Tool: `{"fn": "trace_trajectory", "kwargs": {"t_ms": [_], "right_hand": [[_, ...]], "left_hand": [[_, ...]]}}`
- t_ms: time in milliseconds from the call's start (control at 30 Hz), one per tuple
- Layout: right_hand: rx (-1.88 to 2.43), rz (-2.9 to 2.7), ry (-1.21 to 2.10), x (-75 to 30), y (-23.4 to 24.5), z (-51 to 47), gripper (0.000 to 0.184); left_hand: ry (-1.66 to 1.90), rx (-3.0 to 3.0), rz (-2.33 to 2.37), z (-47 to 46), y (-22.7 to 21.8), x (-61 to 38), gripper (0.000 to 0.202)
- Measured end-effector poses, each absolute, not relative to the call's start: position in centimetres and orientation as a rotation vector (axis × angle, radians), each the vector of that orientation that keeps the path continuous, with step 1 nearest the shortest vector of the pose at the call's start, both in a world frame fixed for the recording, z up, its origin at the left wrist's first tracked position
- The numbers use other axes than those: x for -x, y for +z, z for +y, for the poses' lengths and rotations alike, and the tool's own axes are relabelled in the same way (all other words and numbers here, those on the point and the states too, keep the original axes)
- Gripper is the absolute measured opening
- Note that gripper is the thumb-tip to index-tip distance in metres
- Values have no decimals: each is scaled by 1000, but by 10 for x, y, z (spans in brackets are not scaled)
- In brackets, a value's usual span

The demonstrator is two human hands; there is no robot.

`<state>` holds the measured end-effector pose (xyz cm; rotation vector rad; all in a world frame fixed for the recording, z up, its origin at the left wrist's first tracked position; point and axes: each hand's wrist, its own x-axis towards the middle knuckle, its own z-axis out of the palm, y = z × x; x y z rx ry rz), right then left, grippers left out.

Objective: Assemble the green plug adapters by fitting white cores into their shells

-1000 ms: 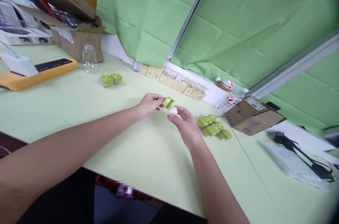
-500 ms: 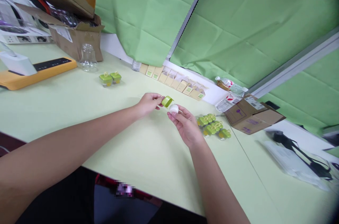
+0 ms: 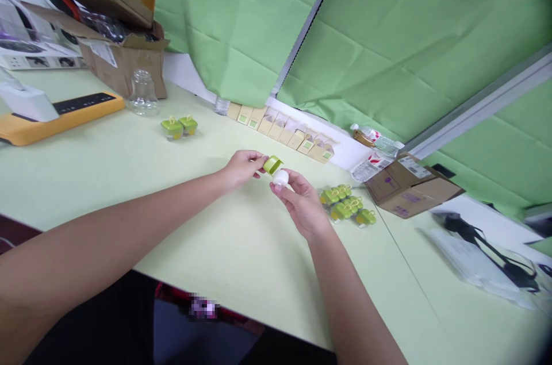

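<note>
My left hand (image 3: 245, 168) grips a small green plastic lid (image 3: 273, 165) by its left side, the hollow underside turned toward my right hand. A rounded white piece (image 3: 280, 177) sits between the thumb and fingers of my right hand (image 3: 302, 198), close beside the lid; whether the two touch I cannot tell. Both hands are raised over the table (image 3: 233, 238). Just right of my right hand stands a cluster of several small clear containers with green lids and looped tops (image 3: 342, 210). Two more such containers (image 3: 179, 127) stand to the left, beyond my left forearm.
A row of small cardboard boxes (image 3: 280, 129) lines the back edge. Left are a yellow power strip (image 3: 86, 112), a clear jar (image 3: 144, 95) and an opened carton (image 3: 125, 66). Right are plastic bottles (image 3: 375, 141), a cardboard box (image 3: 409, 187) and a black cable (image 3: 487, 250) on plastic bags.
My right hand has shifted the white piece slightly left and turned it, so more of its rounded side shows. My left hand and the green lid are almost unmoved.
</note>
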<state>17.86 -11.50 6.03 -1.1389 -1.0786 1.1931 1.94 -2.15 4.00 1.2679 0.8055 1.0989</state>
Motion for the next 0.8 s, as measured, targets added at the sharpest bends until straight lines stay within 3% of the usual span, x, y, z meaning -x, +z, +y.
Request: {"fn": "trace_trajectory", "kwargs": {"t_ms": [300,800], "right_hand": [[1241,-1393,845,-176,49,-113,42],[1197,-1482,766,-176,48,-112,38]], "left_hand": [[1099,-1264,848,-22,42,-18,24],[1117,-1277,851,-20,40,-18,22]]}}
